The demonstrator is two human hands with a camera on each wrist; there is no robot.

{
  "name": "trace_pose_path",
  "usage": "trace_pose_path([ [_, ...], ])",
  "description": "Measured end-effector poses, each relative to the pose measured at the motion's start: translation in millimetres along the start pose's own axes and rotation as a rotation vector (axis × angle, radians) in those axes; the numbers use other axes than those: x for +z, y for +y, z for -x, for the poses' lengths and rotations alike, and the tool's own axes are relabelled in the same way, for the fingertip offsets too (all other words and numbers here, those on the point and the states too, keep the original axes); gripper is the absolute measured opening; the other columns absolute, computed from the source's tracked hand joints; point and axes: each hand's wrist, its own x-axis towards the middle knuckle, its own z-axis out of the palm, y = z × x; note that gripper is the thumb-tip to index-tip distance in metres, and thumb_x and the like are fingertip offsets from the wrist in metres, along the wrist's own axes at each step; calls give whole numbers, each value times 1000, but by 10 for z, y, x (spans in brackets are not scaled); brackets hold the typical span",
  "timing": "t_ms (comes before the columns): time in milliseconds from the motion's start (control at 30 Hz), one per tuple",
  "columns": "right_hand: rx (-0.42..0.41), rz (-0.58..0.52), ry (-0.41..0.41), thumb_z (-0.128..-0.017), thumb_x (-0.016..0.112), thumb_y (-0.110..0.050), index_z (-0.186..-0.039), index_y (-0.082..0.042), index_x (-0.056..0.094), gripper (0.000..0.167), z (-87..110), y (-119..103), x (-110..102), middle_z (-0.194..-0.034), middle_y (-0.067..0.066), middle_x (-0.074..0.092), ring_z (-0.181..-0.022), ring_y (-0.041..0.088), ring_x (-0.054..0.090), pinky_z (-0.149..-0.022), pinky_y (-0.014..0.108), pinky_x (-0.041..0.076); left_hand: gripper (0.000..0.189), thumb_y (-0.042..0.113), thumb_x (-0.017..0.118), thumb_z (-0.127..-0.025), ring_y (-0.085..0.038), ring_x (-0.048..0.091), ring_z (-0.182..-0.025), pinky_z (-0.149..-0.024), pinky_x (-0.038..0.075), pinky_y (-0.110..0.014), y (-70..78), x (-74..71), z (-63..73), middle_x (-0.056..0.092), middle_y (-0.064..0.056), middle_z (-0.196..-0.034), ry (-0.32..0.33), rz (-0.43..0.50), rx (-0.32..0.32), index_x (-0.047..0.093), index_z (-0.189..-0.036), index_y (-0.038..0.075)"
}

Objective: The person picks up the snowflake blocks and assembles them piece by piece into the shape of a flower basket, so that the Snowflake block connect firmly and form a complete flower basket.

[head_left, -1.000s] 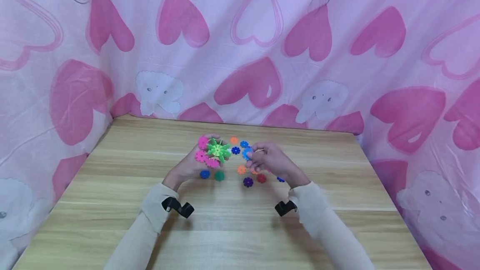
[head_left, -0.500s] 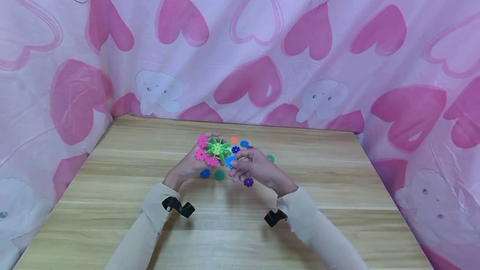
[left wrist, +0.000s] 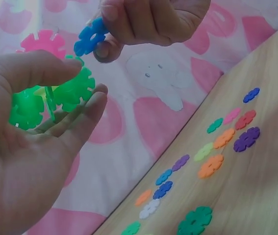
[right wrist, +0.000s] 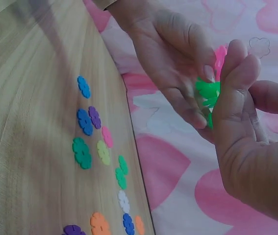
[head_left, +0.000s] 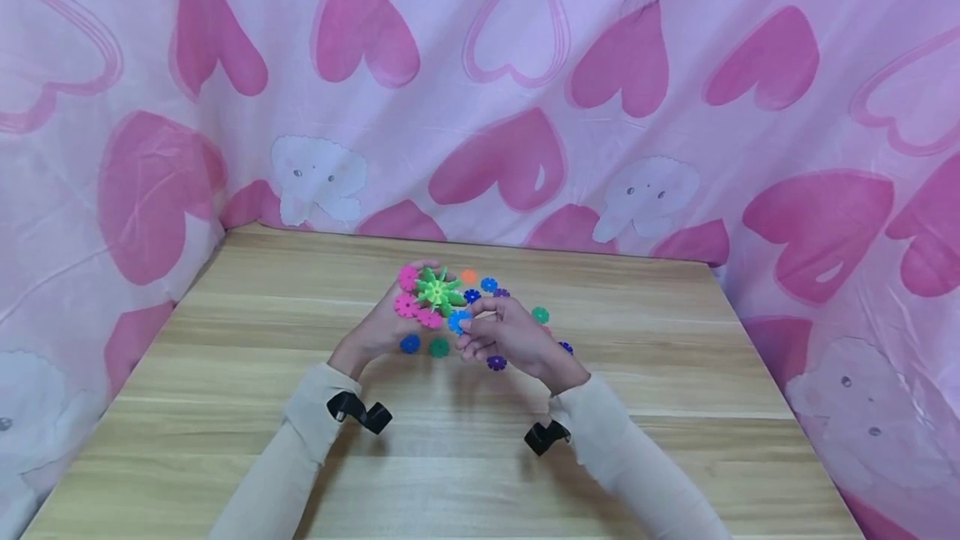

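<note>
In the head view my left hand [head_left: 375,325] holds a built cluster of notched flower-shaped plastic discs above the table. Its green discs [head_left: 437,292] stand crosswise around a yellowish middle, with pink discs [head_left: 406,305] along the left side. The thumb and fingers grip the green part in the left wrist view. My right hand [head_left: 517,338] pinches a blue snowflake disc [left wrist: 88,39] between thumb and fingers, just right of the cluster. From the right wrist view, the right fingers hide the blue disc and much of the green discs [right wrist: 207,89].
Loose discs lie flat on the wooden table [head_left: 480,457], below and behind the hands: a dark green disc [left wrist: 195,221], a purple disc [left wrist: 246,139], an orange disc [left wrist: 211,166] and several others. A pink heart-print curtain [head_left: 495,161] hangs along the table's back and side edges.
My right hand has carried the blue disc leftward, up close to the cluster, and has stayed nearly there over the last half second. The left hand has barely moved.
</note>
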Motion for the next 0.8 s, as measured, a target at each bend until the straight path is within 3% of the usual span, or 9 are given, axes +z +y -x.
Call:
trace_pose_path([
  [133, 2, -3, 15, -100, 53, -6, -105, -4, 50, 6, -10, 0, -8, -75, 2, 73, -64, 10, 70, -60, 21, 57, 79, -6, 70, -86, -13, 53, -129, -106, 47, -24, 13, 7, -20, 34, -32, -151, 2, -61, -12, 22, -148, 2],
  [300, 15, -32, 29, -100, 53, -5, -104, -4, 51, 5, -17, 6, -2, -75, 3, 73, -64, 10, 69, -60, 21, 57, 77, -11, 67, -85, -38, 44, -139, -107, 46, -22, 31, 23, -23, 33, -32, -153, -1, -94, -36, 25, -147, 8],
  [400, 20, -52, 47, -99, 54, -5, -103, -3, 51, 5, -25, 17, 12, -75, 3, 72, -64, 10, 69, -60, 21, 57, 79, -12, 66, -85, -49, 37, -141, -108, 45, -22, 31, 30, -25, 32, -33, -153, -8, -99, -37, 21, -148, 3],
  [533, 15, -73, 88, -98, 54, -3, -102, -3, 52, 5, -41, 39, 40, -74, 2, 72, -63, 10, 69, -61, 21, 58, 80, -12, 66, -85, -49, 39, -139, -107, 45, -21, 39, 39, -29, 33, -32, -153, 0, -130, -52, 18, -149, -1],
  [800, 7, -117, 164, -97, 55, -1, -101, -1, 52, 4, -44, 31, 106, -70, 1, 72, -61, 9, 69, -59, 20, 58, 77, -11, 67, -85, -48, 42, -138, -106, 45, -20, 71, 74, -49, 35, -30, -151, 23, -183, -50, 23, -147, 2],
])
